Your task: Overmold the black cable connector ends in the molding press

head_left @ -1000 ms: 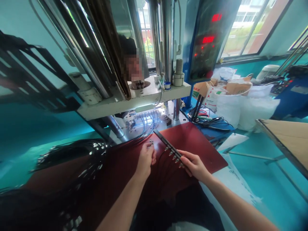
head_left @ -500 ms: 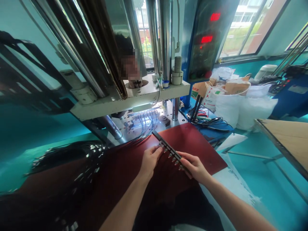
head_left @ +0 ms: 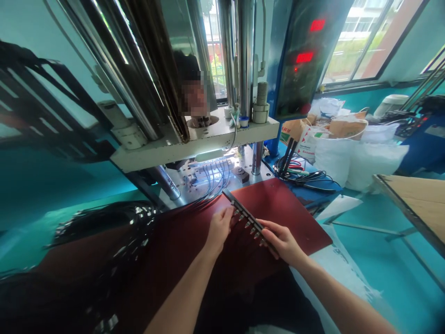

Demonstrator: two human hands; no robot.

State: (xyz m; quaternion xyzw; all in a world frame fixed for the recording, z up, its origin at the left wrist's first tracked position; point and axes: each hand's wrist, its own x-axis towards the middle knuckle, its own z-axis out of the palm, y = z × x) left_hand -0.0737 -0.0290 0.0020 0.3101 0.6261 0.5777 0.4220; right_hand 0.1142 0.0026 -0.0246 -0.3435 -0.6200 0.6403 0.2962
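Note:
A long dark metal bar (head_left: 245,214) lies slantwise in front of me above the reddish-brown board, with several small silvery connectors (head_left: 247,225) sticking out along its near side. My right hand (head_left: 284,242) grips the bar's lower right end between thumb and fingers. Close to the bar's upper part, my left hand (head_left: 219,227) has thumb and forefinger pinched together beside the connector nearest that end. What those fingertips pinch is too small to make out. Thin dark cables under the connectors are barely visible against the board.
The reddish-brown board (head_left: 292,204) fronts a press with a pale crosspiece (head_left: 208,141) and a lit metal bed holding a cabled mould (head_left: 212,171). Bundled black cables (head_left: 100,222) lie left. Coiled cables (head_left: 302,174), white sacks (head_left: 368,157) and a table (head_left: 413,199) stand right.
The whole view has shifted slightly, moving the scene rightward. My left fingertips have drawn back a little from the bar's connectors. My right hand keeps its hold on the bar.

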